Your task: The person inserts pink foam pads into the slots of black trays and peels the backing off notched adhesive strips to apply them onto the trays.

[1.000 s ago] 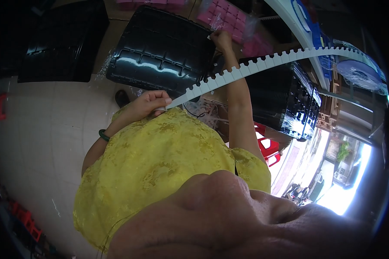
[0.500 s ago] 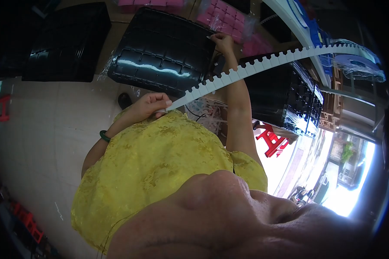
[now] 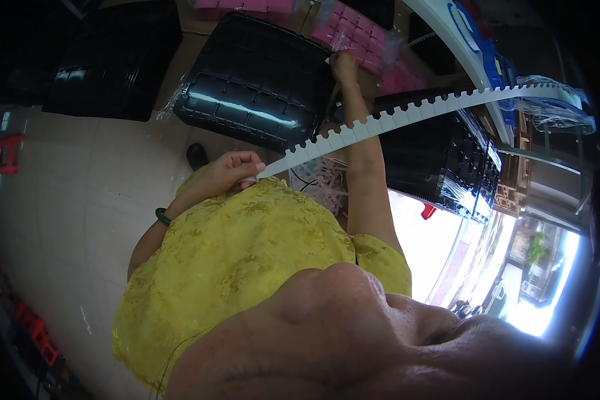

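My left hand (image 3: 237,170), with a green bangle (image 3: 161,216) on its wrist, is closed on the near end of a long white notched strip (image 3: 380,125). The strip runs up to the right, passing over my right forearm. My right hand (image 3: 344,67) is at the right corner of a shiny black plastic stack (image 3: 253,77), its fingers bent and partly hidden. A tiny white piece (image 3: 329,61) shows beside its fingertips; whether it is pinched or stuck to the corner I cannot make out.
Pink wrapped blocks (image 3: 353,33) lie beyond the black stack. Another black stack (image 3: 113,67) stands at left, and a film-wrapped one (image 3: 433,160) at right. A white curved frame (image 3: 447,40) with blue parts rises at upper right. A red stool (image 3: 7,153) is at far left.
My right hand has turned and moved slightly at the corner of the black stack, and the white piece shows less. The view has shifted a little. My left hand keeps hold of the strip.
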Demonstrator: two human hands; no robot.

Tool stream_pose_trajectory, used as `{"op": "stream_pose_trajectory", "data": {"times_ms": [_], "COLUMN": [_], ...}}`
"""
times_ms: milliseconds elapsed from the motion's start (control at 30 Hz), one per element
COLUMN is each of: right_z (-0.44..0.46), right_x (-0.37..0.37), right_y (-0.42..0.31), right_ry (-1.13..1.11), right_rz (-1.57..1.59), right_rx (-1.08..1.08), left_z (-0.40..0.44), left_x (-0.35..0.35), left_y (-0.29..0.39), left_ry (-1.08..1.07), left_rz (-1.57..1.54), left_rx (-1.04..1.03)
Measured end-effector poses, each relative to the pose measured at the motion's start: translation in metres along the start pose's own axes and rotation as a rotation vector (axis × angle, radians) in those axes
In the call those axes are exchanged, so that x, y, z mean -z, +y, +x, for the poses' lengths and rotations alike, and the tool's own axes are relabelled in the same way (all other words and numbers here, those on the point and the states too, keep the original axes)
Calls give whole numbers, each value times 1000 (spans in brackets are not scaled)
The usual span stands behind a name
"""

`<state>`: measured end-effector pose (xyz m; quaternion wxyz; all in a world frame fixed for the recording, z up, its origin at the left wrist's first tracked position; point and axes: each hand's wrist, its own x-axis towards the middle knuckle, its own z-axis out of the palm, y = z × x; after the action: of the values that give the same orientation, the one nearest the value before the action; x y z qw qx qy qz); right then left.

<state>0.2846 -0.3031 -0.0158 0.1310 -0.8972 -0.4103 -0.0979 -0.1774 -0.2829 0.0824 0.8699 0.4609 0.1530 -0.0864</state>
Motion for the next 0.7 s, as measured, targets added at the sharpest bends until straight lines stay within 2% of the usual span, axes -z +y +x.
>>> {"op": "stream_pose_trajectory", "data": {"times_ms": [33, 133, 233, 333, 467, 533, 600, 700], "right_z": [1, 2, -14, -44, -146, -216, -283, -353], "right_x": [-2, 19, 46, 54, 60, 86, 88, 93], "right_y": [-2, -5, -4, -1, 28, 33, 50, 52], "right_ry": [0, -211, -308, -112, -60, -29, -114, -283], "right_rz": [-55, 23, 433, 779, 881, 907, 788, -68], "right_rx": [-7, 81, -78, -172, -382, -476, -646, -551], "left_z": [-1, 2, 0, 0, 4, 7, 10, 14], "left_x": [1, 2, 0, 2, 9, 14, 16, 14], "left_y": [0, -3, 3, 6, 1, -2, -2, 2], "left_ry": [3, 16, -1, -12, -16, -18, -17, 0], "left_rz": [-6, -17, -6, -19, -44, -80, -138, -188], "left_rx": [-14, -44, -43, -28, -53, -47, -55, -25]}}
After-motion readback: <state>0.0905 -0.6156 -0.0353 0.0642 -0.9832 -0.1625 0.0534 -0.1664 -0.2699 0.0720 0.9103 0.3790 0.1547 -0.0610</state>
